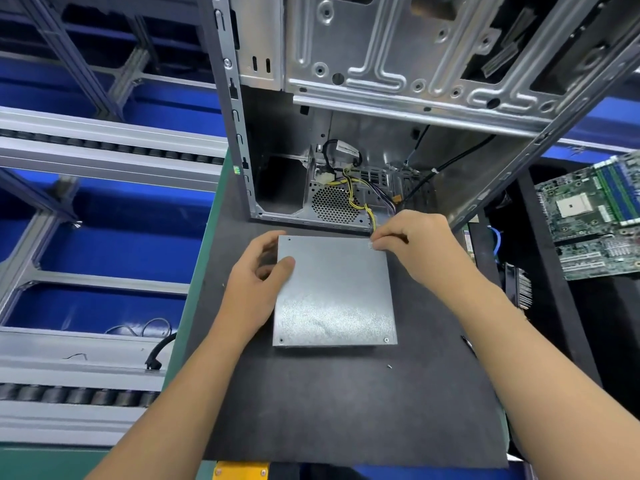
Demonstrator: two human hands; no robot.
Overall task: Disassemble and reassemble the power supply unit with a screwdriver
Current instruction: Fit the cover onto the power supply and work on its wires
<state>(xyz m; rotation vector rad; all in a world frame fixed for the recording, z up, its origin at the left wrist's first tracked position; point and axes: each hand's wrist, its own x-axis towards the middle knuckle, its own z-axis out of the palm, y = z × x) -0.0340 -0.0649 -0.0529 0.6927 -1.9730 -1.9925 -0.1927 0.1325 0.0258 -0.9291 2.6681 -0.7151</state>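
- Dark grey, slightly grainy matting (346, 403) covers our bench through the middle of the frame, with aluminium roller rails and blue panels (104, 244) filling the left side.
- We have the flat grey galvanised-steel power supply unit box (334, 292) lying at centre frame on the mat, its speckled cover facing up and its yellow and black wire bundle (367, 206) trailing up into the open bare-metal computer case (381, 81) standing behind it.
- Our left hand (256, 271) grips the box's upper left edge, thumb on top and fingers curled down the side.
- Our right hand (415, 244) has its fingertips pinched together at the upper right corner, apparently on a small screw; we cannot make the screw out clearly.
- We see a screw head seated in the lower right corner (386, 340), while the two left corners seem to show bare holes.
- One tiny loose silver screw (389, 366) lies on the mat just below the box.
- We judge the cover is on and the screws are partly handled; whether they are going in or coming out we cannot tell.
- A thin dark tool (467, 344), possibly the screwdriver, lies at right, untouched.
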